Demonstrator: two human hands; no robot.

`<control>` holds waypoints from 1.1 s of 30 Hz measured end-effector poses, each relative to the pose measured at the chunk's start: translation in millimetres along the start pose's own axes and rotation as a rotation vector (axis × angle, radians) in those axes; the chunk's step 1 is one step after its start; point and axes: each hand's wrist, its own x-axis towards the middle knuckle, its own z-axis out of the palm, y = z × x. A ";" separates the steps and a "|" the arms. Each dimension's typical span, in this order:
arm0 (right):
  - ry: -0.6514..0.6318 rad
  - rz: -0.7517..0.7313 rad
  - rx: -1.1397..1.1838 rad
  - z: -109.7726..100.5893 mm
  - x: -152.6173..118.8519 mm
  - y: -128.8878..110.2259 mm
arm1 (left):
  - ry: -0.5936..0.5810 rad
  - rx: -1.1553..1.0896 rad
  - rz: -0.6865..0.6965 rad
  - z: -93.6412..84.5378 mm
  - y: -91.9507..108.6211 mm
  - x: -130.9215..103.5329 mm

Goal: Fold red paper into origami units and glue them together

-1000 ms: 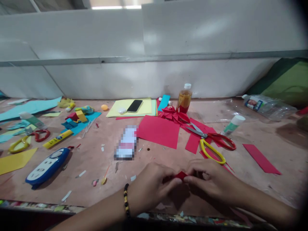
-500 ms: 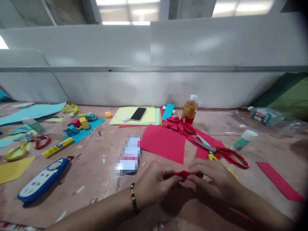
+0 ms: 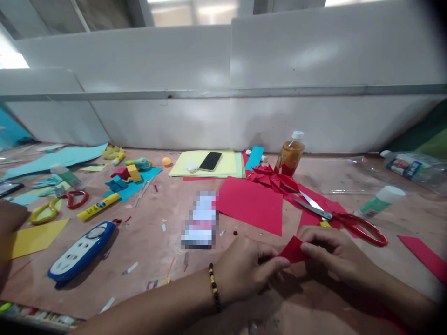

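Observation:
A small folded piece of red paper (image 3: 292,251) is held between my two hands above the table. My left hand (image 3: 253,267) pinches its left corner between thumb and fingers; a dark beaded bracelet circles that wrist. At the right edge of the paper, my right hand (image 3: 330,253) grips it with thumb and forefinger. Just behind my hands lies a larger red sheet (image 3: 251,202). Scissors with red and yellow handles (image 3: 361,228) rest, blades apart, on red paper beyond my right hand. A pile of folded red paper pieces (image 3: 267,179) sits farther back.
A bottle of amber drink (image 3: 290,156), a glue stick (image 3: 382,201) and a clear plastic bottle (image 3: 415,165) stand or lie at right. Left are a blue-white power strip (image 3: 82,253), a yellow tube (image 3: 98,207) and more scissors (image 3: 45,211). Another person's arm (image 3: 10,223) reaches in at far left.
The view has shifted left, so things appear farther right. The red paper now shows a larger face between my fingers. Another person's arm has come into view at the left edge.

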 end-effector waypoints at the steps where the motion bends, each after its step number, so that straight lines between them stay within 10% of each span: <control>1: 0.024 -0.004 -0.003 -0.4 1.2 -0.1 | 0.003 -0.015 -0.010 0.0 0.3 -0.1; 13: 0.269 -0.281 -0.158 10.8 1.7 -11.9 | 0.153 -0.282 0.044 -3.1 -1.1 11.2; 26: 0.503 -0.743 -0.699 8.8 -11.0 -27.2 | -0.043 -0.760 0.193 26.4 -6.4 6.8; 33: 0.245 -0.934 -0.832 14.5 -4.7 -30.6 | 0.256 -0.598 0.216 13.8 1.3 7.6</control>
